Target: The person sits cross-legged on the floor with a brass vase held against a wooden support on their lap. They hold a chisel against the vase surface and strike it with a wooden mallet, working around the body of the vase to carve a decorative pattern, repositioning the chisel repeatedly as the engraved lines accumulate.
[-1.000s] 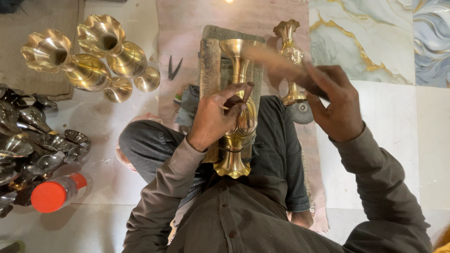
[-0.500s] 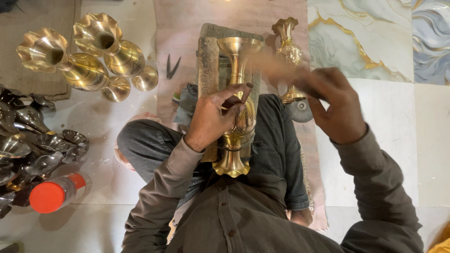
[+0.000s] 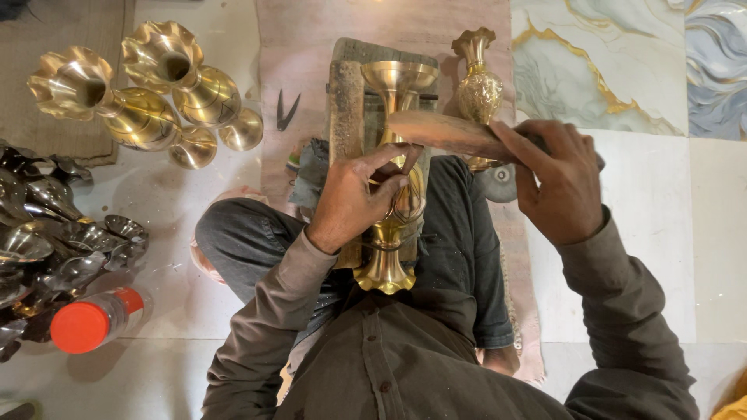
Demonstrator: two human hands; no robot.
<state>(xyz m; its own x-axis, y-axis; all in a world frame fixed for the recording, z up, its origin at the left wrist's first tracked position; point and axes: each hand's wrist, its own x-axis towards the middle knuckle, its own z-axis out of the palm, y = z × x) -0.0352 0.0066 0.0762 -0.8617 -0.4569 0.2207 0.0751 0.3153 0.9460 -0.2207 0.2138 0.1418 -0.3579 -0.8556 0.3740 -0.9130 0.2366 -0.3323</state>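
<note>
left hand (image 3: 354, 198) pinched on a small tool against the brass vase (image 3: 393, 194) lying across the lap on a wooden block (image 3: 350, 85) | right hand (image 3: 556, 183) clamped on a wooden mallet (image 3: 443, 134) above it | red-capped clear bottle (image 3: 93, 320) lies on floor at left, label unreadable

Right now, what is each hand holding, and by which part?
The left hand pinches a small tool against the middle of the golden brass vase. The right hand grips a brown wooden mallet by its near end.
</note>
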